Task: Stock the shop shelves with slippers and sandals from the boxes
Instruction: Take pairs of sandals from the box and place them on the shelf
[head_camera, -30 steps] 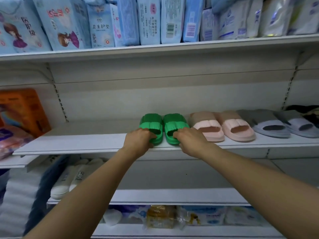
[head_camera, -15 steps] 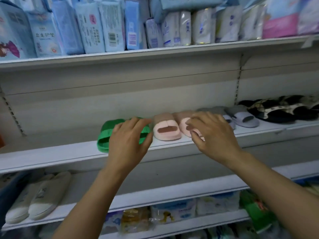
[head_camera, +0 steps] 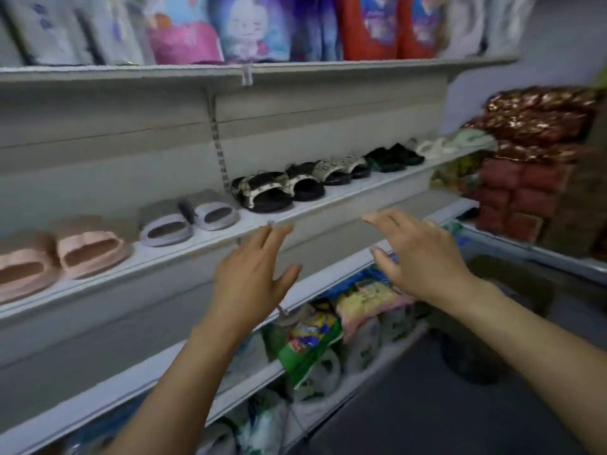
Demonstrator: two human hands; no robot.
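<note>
Along the white metal middle shelf [head_camera: 345, 195] runs a row of footwear — a pair of pale pink foam slides [head_camera: 62, 254] at the left edge, a pair of lilac-grey foam slides [head_camera: 190, 221] next to them, then a pair of black sandals with cream studded straps [head_camera: 276, 192], a second black pair with silvery studded straps [head_camera: 341, 169], a dark green-black pair [head_camera: 391, 157] and a whitish pair [head_camera: 433, 146] at the far end, too blurred to tell more. In front of the shelf edge both bare hands hang in the air, palms down and apart from each other. The left hand [head_camera: 253, 277] has its fingers straight and spread, its fingertips just below the shelf lip, holding nothing. The right hand [head_camera: 417, 257] is likewise spread wide and empty — fingers loosely extended toward the left. Bright printed soft packs [head_camera: 249, 27] stand on the upper shelf [head_camera: 131, 72]; plastic-wrapped goods [head_camera: 312, 336] fill the lower shelf, and a stack of dark red and brown patterned packages [head_camera: 532, 165] sits at the right.
</note>
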